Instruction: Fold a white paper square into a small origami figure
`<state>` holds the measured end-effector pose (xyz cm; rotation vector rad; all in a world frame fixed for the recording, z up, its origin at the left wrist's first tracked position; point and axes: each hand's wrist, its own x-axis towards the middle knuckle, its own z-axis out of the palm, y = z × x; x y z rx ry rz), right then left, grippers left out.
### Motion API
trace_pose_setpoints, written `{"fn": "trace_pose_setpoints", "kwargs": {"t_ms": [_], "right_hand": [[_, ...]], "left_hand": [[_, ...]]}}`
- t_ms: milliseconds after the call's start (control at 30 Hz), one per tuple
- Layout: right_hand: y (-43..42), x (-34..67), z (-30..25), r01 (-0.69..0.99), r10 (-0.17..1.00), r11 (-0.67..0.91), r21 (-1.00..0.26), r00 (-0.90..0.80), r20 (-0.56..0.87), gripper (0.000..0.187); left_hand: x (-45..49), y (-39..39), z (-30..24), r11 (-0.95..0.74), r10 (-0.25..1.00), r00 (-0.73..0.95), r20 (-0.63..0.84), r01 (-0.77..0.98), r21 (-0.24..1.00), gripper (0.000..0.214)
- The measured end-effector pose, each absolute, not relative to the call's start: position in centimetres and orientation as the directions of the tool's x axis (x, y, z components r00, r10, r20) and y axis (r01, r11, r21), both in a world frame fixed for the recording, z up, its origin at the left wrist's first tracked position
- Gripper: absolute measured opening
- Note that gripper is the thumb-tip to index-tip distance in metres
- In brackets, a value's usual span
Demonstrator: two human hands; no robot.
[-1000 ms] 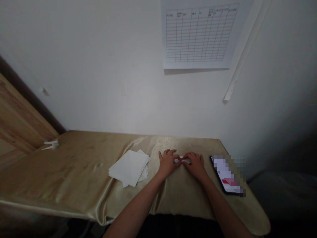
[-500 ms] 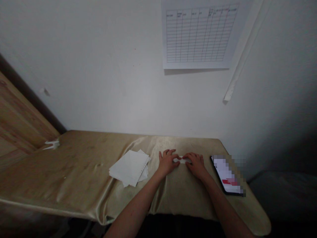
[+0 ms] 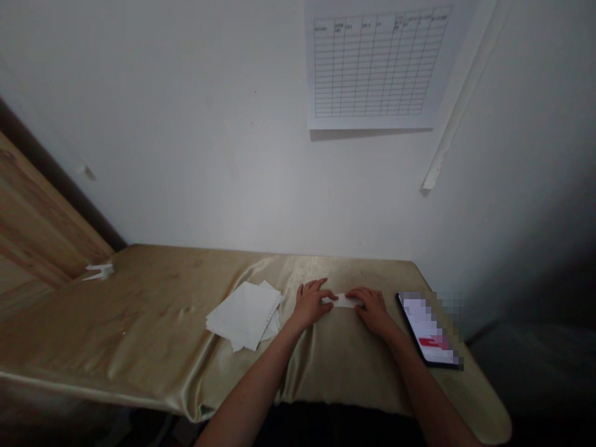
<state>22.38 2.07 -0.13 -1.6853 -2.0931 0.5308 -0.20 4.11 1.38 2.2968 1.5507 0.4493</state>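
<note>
A small folded strip of white paper (image 3: pixel 343 300) lies on the gold satin cloth of the table (image 3: pixel 139 323). My left hand (image 3: pixel 311 303) presses its left end with the fingertips, fingers stretched and a little spread. My right hand (image 3: pixel 372 308) holds down the right end in the same way. Both hands lie flat on the cloth, a paper's length apart. A stack of white sheets (image 3: pixel 244 313) rests just left of my left hand.
A phone (image 3: pixel 428 329) with a lit screen lies to the right of my right hand, near the table's right edge. A white scrap (image 3: pixel 99 270) sits at the far left corner by a wooden board (image 3: pixel 37 230). A ruled chart (image 3: pixel 377 62) hangs on the wall.
My hands have slid apart along the paper strip, so more of it shows between them. The view has shifted slightly.
</note>
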Motion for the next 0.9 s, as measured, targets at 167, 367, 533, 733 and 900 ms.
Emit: {"fn": "trace_pose_setpoints", "kwargs": {"t_ms": [167,367,533,733,900], "right_hand": [[1.8,22.5,-0.2,0.827,0.972,0.234,-0.511,-0.2,0.123,0.05],[1.5,22.5,0.1,0.838,0.973,0.224,-0.498,-0.163,0.165,0.04],[1.3,22.4,0.5,0.855,0.977,0.185,-0.484,-0.107,0.184,0.033],[1.0,22.0,0.8,0.895,0.976,0.156,-0.418,-0.076,0.202,0.03],[0.9,21.5,0.9,0.913,0.978,0.122,-0.389,-0.045,0.202,0.032]], "left_hand": [[-0.3,3.9,1.4,-0.368,0.926,0.366,0.089,0.831,0.417,0.029],[0.0,3.4,1.4,-0.375,0.926,0.36,0.118,0.832,0.409,0.032],[0.3,3.1,1.8,-0.388,0.921,0.357,0.153,0.821,0.419,0.035],[0.6,3.0,2.2,-0.389,0.921,0.328,0.211,0.817,0.426,0.041],[0.6,3.0,2.0,-0.413,0.91,0.351,0.22,0.801,0.434,0.037]]}}
